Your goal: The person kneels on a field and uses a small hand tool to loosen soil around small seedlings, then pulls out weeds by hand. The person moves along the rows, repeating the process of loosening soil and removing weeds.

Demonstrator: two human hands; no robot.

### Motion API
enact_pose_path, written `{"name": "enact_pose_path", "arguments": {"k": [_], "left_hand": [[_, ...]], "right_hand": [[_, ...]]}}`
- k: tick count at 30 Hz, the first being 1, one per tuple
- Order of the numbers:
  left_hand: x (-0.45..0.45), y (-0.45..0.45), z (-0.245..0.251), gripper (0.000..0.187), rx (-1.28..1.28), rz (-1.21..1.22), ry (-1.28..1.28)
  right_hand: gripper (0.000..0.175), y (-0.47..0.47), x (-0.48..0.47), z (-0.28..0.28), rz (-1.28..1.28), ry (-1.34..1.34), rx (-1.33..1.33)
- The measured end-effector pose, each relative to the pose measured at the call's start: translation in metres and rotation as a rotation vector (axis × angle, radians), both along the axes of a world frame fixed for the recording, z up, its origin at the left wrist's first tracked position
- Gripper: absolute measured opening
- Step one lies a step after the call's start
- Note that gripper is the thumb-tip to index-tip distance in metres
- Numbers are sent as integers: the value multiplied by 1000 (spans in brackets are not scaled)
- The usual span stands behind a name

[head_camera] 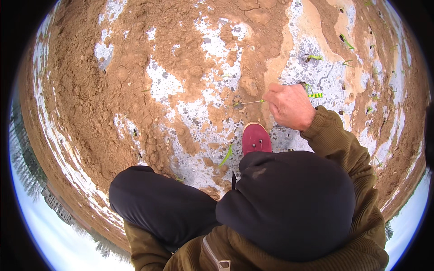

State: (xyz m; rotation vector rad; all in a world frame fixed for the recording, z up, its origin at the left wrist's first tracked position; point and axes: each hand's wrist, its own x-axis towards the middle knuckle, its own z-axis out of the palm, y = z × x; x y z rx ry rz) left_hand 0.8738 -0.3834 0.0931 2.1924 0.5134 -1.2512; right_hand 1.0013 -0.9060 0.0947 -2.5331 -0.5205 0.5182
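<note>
My right hand [290,105] is closed on a thin metal rod [251,102] with a yellow-green part by my fingers. The rod points left, and its far end is at the ground by a small hole in the soil-spattered plastic mulch film [190,115]. A yellow-and-green striped piece [316,95] shows just right of the hand; whether it belongs to the same tool I cannot tell. A green seedling [308,87] stands behind the hand. My left hand is out of view; its sleeve [144,244] runs down beside my left leg.
My red shoe [256,138] rests on the film below the rod. A loose green leaf blade [226,155] lies left of it. More seedlings [315,57] grow from holes at the upper right. Brown clods of soil [149,135] cover the film on the left.
</note>
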Motion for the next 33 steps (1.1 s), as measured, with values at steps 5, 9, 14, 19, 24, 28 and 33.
{"name": "enact_pose_path", "arguments": {"k": [5,9,14,19,24,28,33], "left_hand": [[-8,-13,28,55,-52,143,69],[-10,-22,62,53,-67,264,89],[25,-28,114,51,-51,346,-72],[101,-42,156,50,-25,-23,-373],[148,-72,142,52,-64,-216,-275],[170,-82,133,49,-119,-325,-259],[185,-92,121,47,-195,-411,-245]], "right_hand": [[8,-8,29,-9,-76,-195,-1],[4,-3,46,-20,-32,-226,-23],[8,9,57,-24,5,-166,-113],[11,18,62,-29,-28,-150,-116],[11,19,39,-22,-169,-12,314],[9,15,20,-13,1,31,312],[7,2,37,-21,-171,-175,106]]}}
